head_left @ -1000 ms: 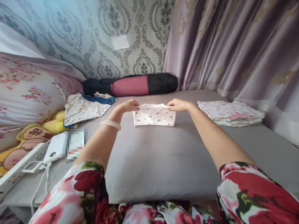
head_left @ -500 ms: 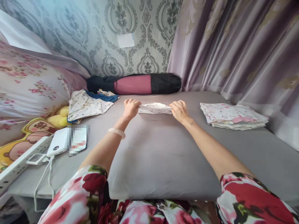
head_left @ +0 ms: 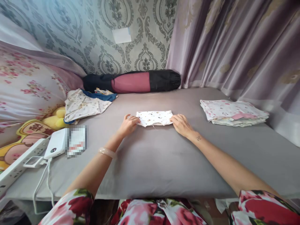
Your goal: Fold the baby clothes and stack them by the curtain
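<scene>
A small white garment with a scattered dark print (head_left: 154, 118), folded into a flat rectangle, lies on the grey bed sheet (head_left: 150, 162) in front of me. Its near edge is uneven and a thin thread hangs from it. My left hand (head_left: 129, 124), with a pale bangle on the wrist, pinches the garment's near left corner. Closed on the near right corner is my right hand (head_left: 182, 125). The fingertips are partly hidden against the cloth. To the right sits a stack of folded printed clothes (head_left: 234, 114).
Crumpled clothes (head_left: 87, 106) lie at the left beside a floral pillow (head_left: 28, 84) and a yellow plush toy (head_left: 55, 118). Nearer are a white power bank (head_left: 55, 143), a power strip (head_left: 21, 162) and cables. A black and pink rolled bag (head_left: 131, 82) lines the wall.
The garment, held up by its top edge before, has been tipped away from me and laid flat on the sheet. Both hands have come lower and nearer, still gripping its sides.
</scene>
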A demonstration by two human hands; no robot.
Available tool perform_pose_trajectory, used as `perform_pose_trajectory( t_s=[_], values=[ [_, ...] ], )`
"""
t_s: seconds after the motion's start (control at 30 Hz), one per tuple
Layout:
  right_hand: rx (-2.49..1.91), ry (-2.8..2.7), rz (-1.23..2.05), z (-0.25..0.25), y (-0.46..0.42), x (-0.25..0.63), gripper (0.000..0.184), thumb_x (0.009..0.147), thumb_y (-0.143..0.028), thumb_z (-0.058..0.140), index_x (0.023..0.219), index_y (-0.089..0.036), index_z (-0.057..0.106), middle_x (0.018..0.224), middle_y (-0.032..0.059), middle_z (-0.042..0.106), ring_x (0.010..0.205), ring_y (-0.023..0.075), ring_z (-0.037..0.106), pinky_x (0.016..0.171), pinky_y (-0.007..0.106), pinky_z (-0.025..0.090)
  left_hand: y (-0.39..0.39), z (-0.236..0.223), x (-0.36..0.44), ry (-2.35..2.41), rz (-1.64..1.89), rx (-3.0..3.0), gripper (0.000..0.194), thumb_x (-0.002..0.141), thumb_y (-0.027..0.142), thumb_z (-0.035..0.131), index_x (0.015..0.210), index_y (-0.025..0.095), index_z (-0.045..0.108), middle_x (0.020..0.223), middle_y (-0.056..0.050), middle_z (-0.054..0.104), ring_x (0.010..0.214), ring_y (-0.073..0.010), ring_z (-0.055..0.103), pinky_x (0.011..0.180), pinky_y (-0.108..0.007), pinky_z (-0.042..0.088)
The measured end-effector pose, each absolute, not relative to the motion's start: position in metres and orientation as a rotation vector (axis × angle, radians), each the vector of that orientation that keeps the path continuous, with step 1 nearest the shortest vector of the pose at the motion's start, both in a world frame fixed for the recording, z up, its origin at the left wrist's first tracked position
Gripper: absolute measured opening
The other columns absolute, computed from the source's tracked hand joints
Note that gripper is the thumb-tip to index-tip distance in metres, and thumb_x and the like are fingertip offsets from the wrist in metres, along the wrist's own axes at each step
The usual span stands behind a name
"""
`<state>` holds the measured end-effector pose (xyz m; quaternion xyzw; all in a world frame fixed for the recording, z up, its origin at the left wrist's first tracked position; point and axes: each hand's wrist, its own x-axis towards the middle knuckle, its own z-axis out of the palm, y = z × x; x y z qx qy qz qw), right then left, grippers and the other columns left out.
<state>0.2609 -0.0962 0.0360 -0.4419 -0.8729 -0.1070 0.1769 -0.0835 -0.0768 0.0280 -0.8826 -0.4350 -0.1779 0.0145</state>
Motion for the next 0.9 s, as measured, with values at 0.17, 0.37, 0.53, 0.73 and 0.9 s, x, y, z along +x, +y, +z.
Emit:
perform_pose_trajectory(
  t_s=[0.17,0.37,0.53,0.73,0.9],
  values=[
    [-1.282,-2.491,-0.199,0.031,-0.107,0.265,0.032,0.091,-0.007,0.040,0.107,-0.017,0.065,0.106,0.0092,0.066,0.099,0.0222,0.054,0.092,0.032,0.036,-0.084,0.024,-0.088,-1.404,-0.467,-2.787,0.044,0.075,0.002,0.037,0.104,0.024,0.062,0.120,-0.006,0.069,0.117,-0.0193,0.058,0.111,-0.049,0.022],
    [-1.406,-2.471,-0.100,0.042,-0.103,0.254,0.029,0.080,-0.002,0.045,0.089,-0.017,0.067,0.097,0.0069,0.069,0.094,0.0214,0.058,0.097,0.034,0.034,-0.084,0.037,-0.079,-1.570,-0.490,-2.750,0.028,0.077,0.013,0.046,0.095,0.024,0.064,0.111,-0.005,0.071,0.110,-0.0215,0.062,0.111,-0.050,0.025],
    [-1.491,-2.336,-0.001,0.047,-0.077,0.208,0.035,0.090,-0.011,0.037,0.110,-0.015,0.065,0.117,0.0101,0.067,0.111,0.0226,0.057,0.099,0.035,0.035,-0.071,0.046,-0.025,-1.755,-0.569,-2.570,0.030,0.092,0.023,0.039,0.112,0.021,0.061,0.122,-0.009,0.067,0.117,-0.0225,0.059,0.111,-0.048,0.029],
    [-1.569,-2.353,0.083,0.031,-0.061,0.161,0.051,0.095,-0.020,0.031,0.143,-0.008,0.043,0.154,0.0140,0.036,0.145,0.0251,0.026,0.117,0.046,0.016,-0.058,0.026,0.024,-1.800,-0.377,-2.504,0.048,0.099,0.028,0.027,0.141,0.013,0.043,0.151,-0.012,0.042,0.144,-0.0272,0.029,0.117,-0.054,0.018],
    [-1.616,-2.376,0.158,0.015,-0.061,0.159,0.056,0.095,-0.022,0.026,0.148,-0.006,0.035,0.156,0.0127,0.032,0.146,0.0241,0.023,0.119,0.048,0.012,-0.056,0.007,0.023,-1.806,-0.313,-2.501,0.052,0.101,0.033,0.021,0.147,0.014,0.037,0.153,-0.011,0.038,0.144,-0.0264,0.029,0.118,-0.054,0.018]
  ],
)
